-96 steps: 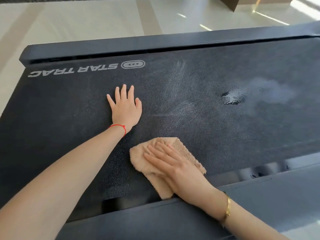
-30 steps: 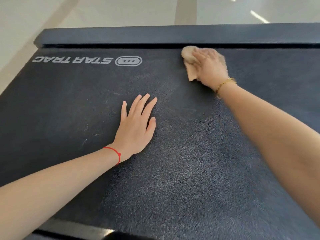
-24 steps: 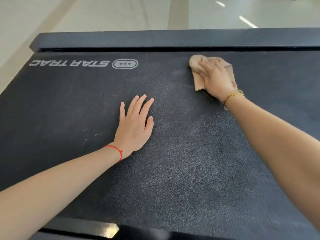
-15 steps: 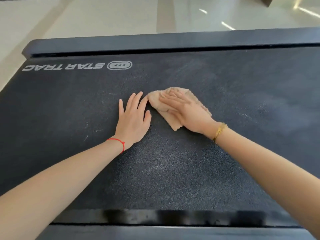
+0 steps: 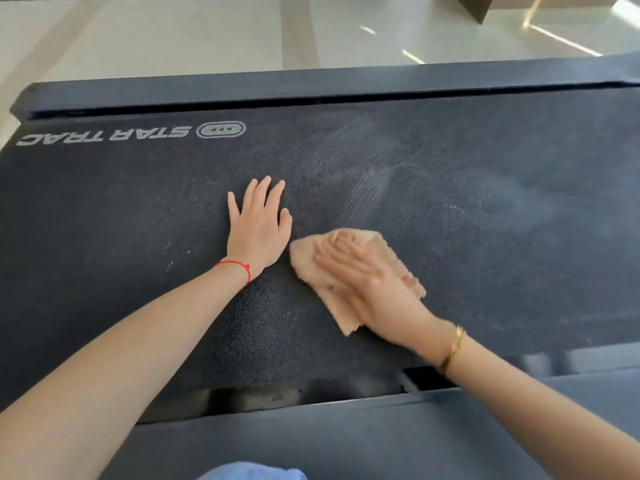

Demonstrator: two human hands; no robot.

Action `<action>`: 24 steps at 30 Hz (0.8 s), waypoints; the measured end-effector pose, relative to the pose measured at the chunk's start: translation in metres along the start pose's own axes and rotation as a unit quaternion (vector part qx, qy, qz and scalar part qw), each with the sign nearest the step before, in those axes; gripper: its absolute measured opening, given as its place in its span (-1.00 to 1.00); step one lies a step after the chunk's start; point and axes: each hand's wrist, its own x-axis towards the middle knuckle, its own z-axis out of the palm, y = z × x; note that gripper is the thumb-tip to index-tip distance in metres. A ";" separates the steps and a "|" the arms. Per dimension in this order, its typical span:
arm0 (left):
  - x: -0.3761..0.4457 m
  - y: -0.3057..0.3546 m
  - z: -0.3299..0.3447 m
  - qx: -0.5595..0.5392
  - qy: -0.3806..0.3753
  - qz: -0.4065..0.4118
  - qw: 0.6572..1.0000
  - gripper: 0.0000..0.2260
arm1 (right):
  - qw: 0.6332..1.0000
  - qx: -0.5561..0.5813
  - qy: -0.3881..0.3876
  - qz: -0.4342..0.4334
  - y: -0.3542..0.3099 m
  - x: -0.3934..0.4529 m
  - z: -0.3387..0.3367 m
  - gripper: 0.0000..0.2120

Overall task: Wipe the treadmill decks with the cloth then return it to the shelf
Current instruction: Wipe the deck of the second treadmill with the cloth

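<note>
Head view, read left to right. My left forearm entered from 8 o'clock and crossed the dark treadmill deck (image 5: 485, 174), whose white STAR TRAC lettering (image 5: 104, 136) ran upside down along the far edge at 11 o'clock, below the far side rail (image 5: 311, 86). A red string bracelet (image 5: 235, 268) circled that wrist. My left hand (image 5: 258, 230) lay palm down just left of centre, its fingers (image 5: 268, 192) straight and slightly spread, pointing to 12 o'clock, flat against the belt and holding nothing.

Just beside it, at its 4 o'clock, lay the tan cloth (image 5: 313, 261), bunched and flat on the belt, one corner trailing toward 6 o'clock. My right hand (image 5: 377, 292) pressed down on the cloth, its fingers (image 5: 341, 256) extended over the fabric and pointing to 10 o'clock; motion blur left their spacing unclear. The cloth's left edge came near my left thumb without touching it.

Pale streaks (image 5: 367, 188) marked the belt at 1 o'clock from the cloth. A gold bracelet (image 5: 453, 348) sat on my right wrist, the forearm leaving at 5 o'clock. The near side rail (image 5: 346, 438) filled the bottom, with a patch of blue fabric (image 5: 251, 472) at 6 o'clock. A pale glossy floor (image 5: 173, 36) lay beyond the deck.
</note>
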 end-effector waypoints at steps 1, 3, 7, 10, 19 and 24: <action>0.000 0.000 0.000 -0.002 0.001 0.001 1.000 -0.53 | 1.000 -0.003 -0.004 -0.017 -0.010 -0.009 0.006 -0.52; 0.000 -0.002 0.001 0.000 0.003 0.002 1.000 -0.53 | 0.999 -0.012 -0.006 -0.030 -0.018 -0.020 0.013 -0.52; -0.002 -0.003 0.000 0.010 -0.001 0.010 1.000 -0.53 | 0.996 -0.054 0.038 0.054 0.013 -0.020 -0.002 -0.55; -0.002 -0.002 0.000 0.011 -0.007 0.007 1.000 -0.53 | 0.972 -0.093 0.097 0.190 0.047 -0.011 -0.022 -0.58; -0.002 -0.002 0.001 0.009 -0.001 0.008 1.000 -0.53 | 0.999 -0.025 0.028 0.035 -0.052 -0.027 0.024 -0.52; -0.003 -0.005 0.000 0.011 -0.008 0.013 1.000 -0.53 | 0.998 -0.039 0.010 0.055 -0.041 -0.043 0.012 -0.56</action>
